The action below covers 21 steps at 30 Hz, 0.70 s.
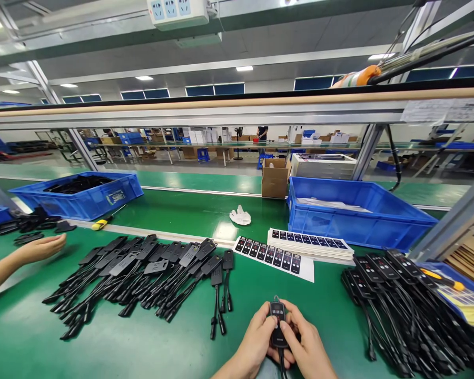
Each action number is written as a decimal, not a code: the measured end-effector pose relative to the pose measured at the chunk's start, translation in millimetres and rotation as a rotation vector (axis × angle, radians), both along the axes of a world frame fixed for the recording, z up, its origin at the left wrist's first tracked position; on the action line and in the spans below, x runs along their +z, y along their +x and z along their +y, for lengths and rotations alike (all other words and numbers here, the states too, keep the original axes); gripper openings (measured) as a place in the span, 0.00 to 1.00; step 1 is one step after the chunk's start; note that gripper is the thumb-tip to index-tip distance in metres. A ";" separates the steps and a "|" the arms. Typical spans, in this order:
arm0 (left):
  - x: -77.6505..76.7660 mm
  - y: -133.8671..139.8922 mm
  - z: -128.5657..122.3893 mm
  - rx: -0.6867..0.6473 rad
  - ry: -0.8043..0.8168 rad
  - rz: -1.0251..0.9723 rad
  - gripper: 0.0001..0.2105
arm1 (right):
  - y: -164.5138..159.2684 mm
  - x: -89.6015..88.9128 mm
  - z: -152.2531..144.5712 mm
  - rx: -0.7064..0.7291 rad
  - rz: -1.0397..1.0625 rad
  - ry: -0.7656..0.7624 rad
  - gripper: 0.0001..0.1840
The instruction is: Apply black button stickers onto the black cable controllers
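Observation:
Low in the middle of the view, my left hand (256, 337) and my right hand (303, 337) are both closed around a black controller (277, 325) with a cable. Its labelled front faces me, and both thumbs press on that face. The cable runs down between my hands and out of view. Beyond them lies a sheet of black labels (270, 254) on white backing. On the left, many black controllers (158, 267) with split cables are spread in a row. To the right, a pile of labelled controllers (383, 271) lies with cables trailing toward me.
A stack of label sheets (312, 243) sits before a blue bin (359, 221). At left is another blue bin (79, 202) of black parts, near a yellow-handled screwdriver (101, 223). Crumpled white material (240, 215) lies mid-table. A co-worker's hand (43, 248) reaches in from the left.

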<state>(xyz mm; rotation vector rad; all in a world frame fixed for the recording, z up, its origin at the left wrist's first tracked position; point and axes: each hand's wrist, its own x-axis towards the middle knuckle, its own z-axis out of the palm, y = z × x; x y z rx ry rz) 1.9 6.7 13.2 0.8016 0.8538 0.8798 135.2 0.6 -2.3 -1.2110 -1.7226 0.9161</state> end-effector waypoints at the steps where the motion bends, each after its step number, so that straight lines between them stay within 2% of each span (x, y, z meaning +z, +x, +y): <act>1: -1.0 0.1 -0.1 0.005 0.002 0.006 0.20 | 0.1 0.1 -0.1 -0.001 0.000 0.003 0.23; 6: -4.2 -0.1 -0.8 0.025 0.022 0.026 0.21 | -0.4 2.2 -0.5 0.002 0.007 0.018 0.22; 15: -3.0 -3.4 0.7 -0.030 -0.005 0.001 0.20 | -0.1 -2.4 1.0 -0.020 -0.037 0.020 0.23; 18: -1.9 -4.9 1.0 -0.008 0.010 -0.079 0.20 | -3.4 -0.9 -3.3 -0.073 -0.123 0.100 0.30; 21: -3.7 -5.8 1.7 0.014 0.054 -0.174 0.27 | -2.9 4.6 -2.1 -0.071 -0.244 0.180 0.37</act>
